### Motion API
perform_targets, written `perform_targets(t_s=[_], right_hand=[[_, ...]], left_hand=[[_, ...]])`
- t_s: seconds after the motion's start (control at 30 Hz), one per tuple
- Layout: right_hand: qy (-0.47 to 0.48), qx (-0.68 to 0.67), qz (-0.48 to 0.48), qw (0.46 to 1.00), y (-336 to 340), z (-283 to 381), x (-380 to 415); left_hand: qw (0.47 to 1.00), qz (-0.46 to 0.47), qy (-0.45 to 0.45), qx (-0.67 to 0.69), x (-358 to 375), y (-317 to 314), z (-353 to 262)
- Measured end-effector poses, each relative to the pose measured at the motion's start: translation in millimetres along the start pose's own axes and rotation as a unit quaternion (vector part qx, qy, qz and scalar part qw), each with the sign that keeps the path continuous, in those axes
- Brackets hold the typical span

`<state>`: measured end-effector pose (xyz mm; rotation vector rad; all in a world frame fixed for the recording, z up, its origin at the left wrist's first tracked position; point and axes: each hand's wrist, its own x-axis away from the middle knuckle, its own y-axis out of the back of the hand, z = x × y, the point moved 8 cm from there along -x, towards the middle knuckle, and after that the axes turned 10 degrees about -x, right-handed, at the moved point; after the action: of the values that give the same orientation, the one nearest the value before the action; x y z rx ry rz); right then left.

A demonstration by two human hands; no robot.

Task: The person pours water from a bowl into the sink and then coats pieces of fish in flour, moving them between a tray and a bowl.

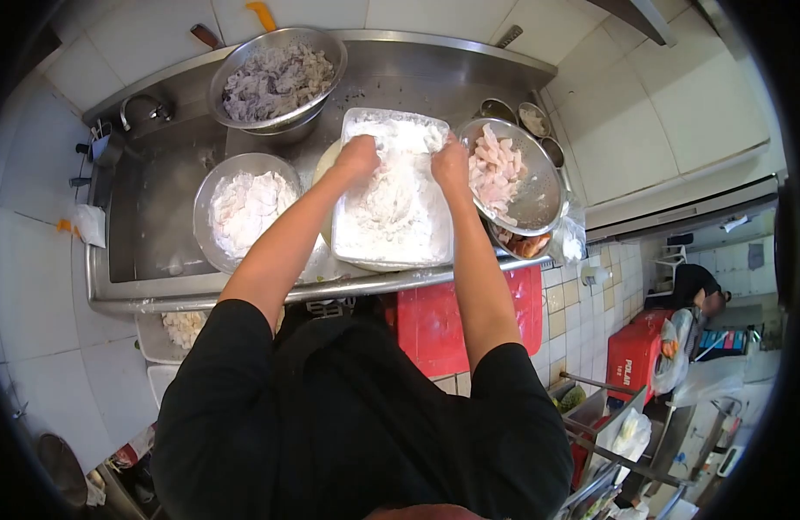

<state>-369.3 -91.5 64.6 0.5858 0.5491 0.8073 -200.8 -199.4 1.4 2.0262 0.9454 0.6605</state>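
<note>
A white rectangular tub [352,247] holds a heap of white flour [395,204] and stands on the sink's edge in front of me. My left hand [360,159] is closed over the tub's left rim, its knuckles on the inside. On the opposite rim my right hand [451,165] is closed too; flour hides parts of the fingers of both hands. Right beside that hand, a metal bowl [538,204] holds pale raw meat strips [497,173]. To the left of the tub sits another bowl [205,234] with flour-coated pieces [248,208].
A large metal bowl [222,100] of greyish floured pieces stands at the back of the steel sink [148,217]. A faucet [148,111] is at the left. Small bowls [498,110] crowd the right corner. Below is a red lid [426,329]. Another person [690,286] bends over far right.
</note>
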Motion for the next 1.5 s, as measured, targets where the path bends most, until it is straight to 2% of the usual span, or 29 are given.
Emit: perform_targets(t_s=[0.03,0.13,0.2,0.23,0.33,0.37,0.43,0.47,0.57,0.6,0.63,0.67,0.7,0.8,0.83,0.93,0.97,1.0,1.03,1.07,1.13,1.17,1.23,1.37,1.4,1.47,1.5], right_hand=[[0.014,0.013,0.006,1.000,-4.9,3.9,-1.1],[0.027,0.029,0.104,0.994,-42.6,-5.3,-4.7],[0.078,0.192,0.263,0.942,-100.6,-45.3,0.2],[0.127,0.221,0.310,0.916,-114.4,-45.7,10.4],[0.155,0.154,0.172,0.961,-88.5,-28.1,17.1],[0.136,0.188,0.184,0.955,-95.4,-39.5,14.1],[0.125,0.166,0.176,0.962,-93.7,-39.1,10.0],[0.121,0.155,0.172,0.965,-92.4,-38.2,8.3],[0.062,-0.061,0.041,0.995,-58.6,-31.9,1.6],[-0.041,-0.197,0.041,0.979,-56.1,-40.4,2.0],[-0.144,-0.326,0.040,0.934,-56.8,-47.1,6.9],[-0.246,-0.444,0.037,0.861,-63.7,-56.6,15.9],[-0.250,-0.520,0.065,0.814,-77.9,-67.7,15.6],[-0.282,-0.714,0.124,0.628,-90.3,-34.2,26.4],[-0.254,-0.692,0.117,0.666,-86.4,-32.0,26.0],[-0.241,-0.676,0.061,0.693,-85.8,-50.3,18.3],[-0.201,-0.572,0.055,0.793,-73.3,-54.0,13.4],[-0.157,-0.456,0.045,0.875,-53.9,-48.0,10.0],[-0.112,-0.329,0.036,0.937,-37.4,-38.5,10.1],[-0.078,-0.217,0.039,0.972,-28.8,-25.6,11.0],[-0.006,0.014,0.046,0.999,-21.2,-0.5,13.3],[-0.017,0.041,0.111,0.993,-38.6,-11.7,16.2],[-0.037,0.097,0.236,0.966,-72.2,-36.3,23.4],[-0.049,-0.008,0.123,0.991,-41.0,-26.2,33.0],[-0.065,-0.071,0.112,0.989,-36.0,-30.3,33.0],[-0.095,-0.196,0.088,0.972,-24.8,-39.6,29.6],[-0.187,-0.299,0.052,0.934,-24.5,-53.5,36.1]], left_hand=[[0.999,0.010,-0.020,-0.026,0.0,-9.1,-6.3],[0.994,0.020,-0.056,-0.094,0.8,-34.1,-11.9],[0.991,0.005,-0.052,-0.124,-5.8,-41.5,-7.7],[0.995,0.037,0.008,-0.094,-5.9,-37.2,-4.1],[0.994,0.037,0.081,0.063,-28.8,-38.5,29.0],[0.999,0.016,-0.039,0.029,-39.6,-51.3,39.6],[0.968,0.031,0.098,0.229,-29.2,-40.2,44.2],[0.930,0.037,0.164,0.326,-21.2,-35.9,44.4],[0.888,0.067,0.086,0.448,-26.1,-35.5,33.5],[0.868,0.078,0.066,0.486,-19.5,-28.0,21.8],[0.850,0.092,0.048,0.517,-13.1,-18.5,7.5],[0.830,0.108,0.031,0.547,-7.2,-9.0,-8.2],[0.808,0.124,0.016,0.576,-3.3,-7.8,-18.4],[0.853,0.174,-0.018,0.491,-23.9,-31.3,-21.6],[0.906,0.153,-0.049,0.391,-2.6,-7.9,-45.2],[0.949,0.086,-0.125,0.276,-14.2,-9.8,-34.0],[0.947,0.068,-0.082,0.302,-18.2,-8.9,-21.3],[0.986,0.067,-0.067,0.137,-12.9,-3.7,-23.3],[0.996,0.064,-0.051,-0.032,1.1,8.8,-29.4],[0.978,0.059,-0.033,-0.199,12.1,15.4,-31.1],[0.947,0.098,-0.063,-0.298,25.3,-11.5,-26.2],[0.927,0.116,-0.078,-0.347,27.3,-23.8,-22.1],[0.957,0.086,-0.038,-0.275,20.9,-24.0,-15.3],[0.997,0.050,0.022,-0.058,2.6,-12.6,1.7],[0.997,0.035,0.030,0.054,-6.1,-15.4,15.4],[0.961,0.003,0.040,0.273,-24.2,-29.6,45.5],[0.902,0.054,0.035,0.428,-15.2,-24.1,33.9]])
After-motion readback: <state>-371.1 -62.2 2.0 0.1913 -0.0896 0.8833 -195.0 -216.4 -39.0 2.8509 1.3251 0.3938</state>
